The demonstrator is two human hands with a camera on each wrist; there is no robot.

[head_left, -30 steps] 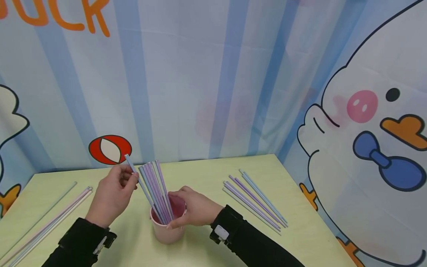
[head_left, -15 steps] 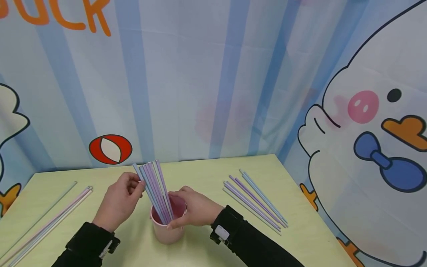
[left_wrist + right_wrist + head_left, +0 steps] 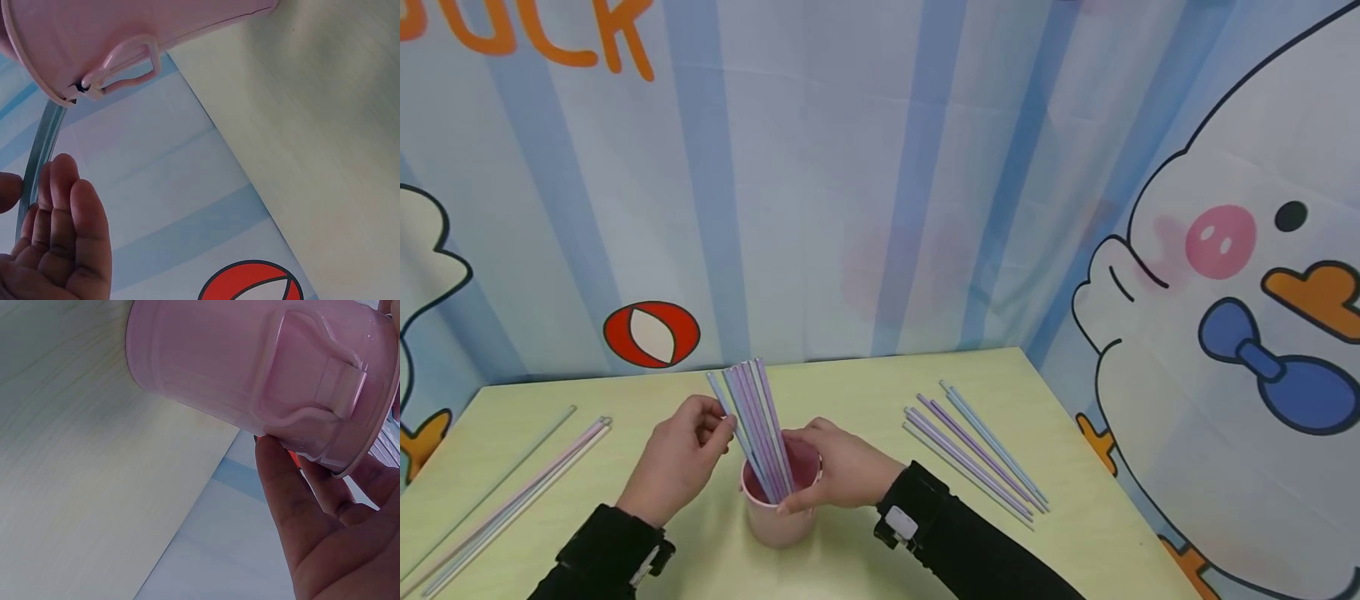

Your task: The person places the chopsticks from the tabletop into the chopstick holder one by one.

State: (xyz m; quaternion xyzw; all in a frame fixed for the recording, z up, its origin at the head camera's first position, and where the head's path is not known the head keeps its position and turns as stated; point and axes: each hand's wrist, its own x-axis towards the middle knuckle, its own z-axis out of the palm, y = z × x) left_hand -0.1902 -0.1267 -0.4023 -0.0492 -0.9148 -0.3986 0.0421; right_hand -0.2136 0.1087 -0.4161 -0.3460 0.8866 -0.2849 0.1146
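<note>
My left hand [image 3: 681, 457] pinches a light blue straw [image 3: 718, 393] between thumb and fingers. The straw slants down into a small pink bucket [image 3: 778, 527], beside a bundle of blue and lilac straws [image 3: 763, 425] leaning to the left inside it. In the left wrist view the straw [image 3: 41, 147] runs from the fingers to the rim. Gripping the bucket's right side is my right hand [image 3: 848, 467], its thumb near the front rim and its fingers behind. Loop handles [image 3: 306, 369] show on the bucket's sides in the wrist views. The straws' lower ends are hidden inside.
To the right, several purple and blue straws [image 3: 973, 454] lie slanted on the pale yellow table [image 3: 865, 396]. On the left lie a greenish straw [image 3: 497, 483] and several pink and white ones [image 3: 523, 500]. A printed curtain [image 3: 820, 208] hangs behind the table.
My left hand has moved right and down, lowering the blue straw further into the bucket, closer to the bundle. My right hand has stayed on the bucket.
</note>
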